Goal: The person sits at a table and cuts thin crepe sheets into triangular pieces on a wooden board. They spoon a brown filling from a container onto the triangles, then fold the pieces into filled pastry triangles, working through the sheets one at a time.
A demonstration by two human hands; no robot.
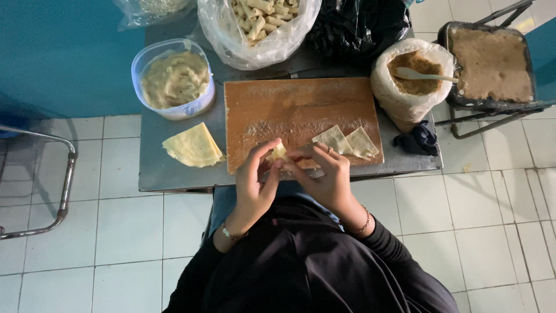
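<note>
Over the wooden board [289, 110], both hands [255, 185] around a wrapper [279, 153]

Black long sleeves and black garment below the wooden board [301, 119]; left hand [253, 188] wears a thin beaded wrist bracelet, right hand [327, 177] a chain bracelet and finger ring.

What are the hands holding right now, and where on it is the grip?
Both hands, left hand and right hand, hold a small pale wrapper piece between the fingertips, pinched at its edges, above the near edge of the wooden board.
</note>
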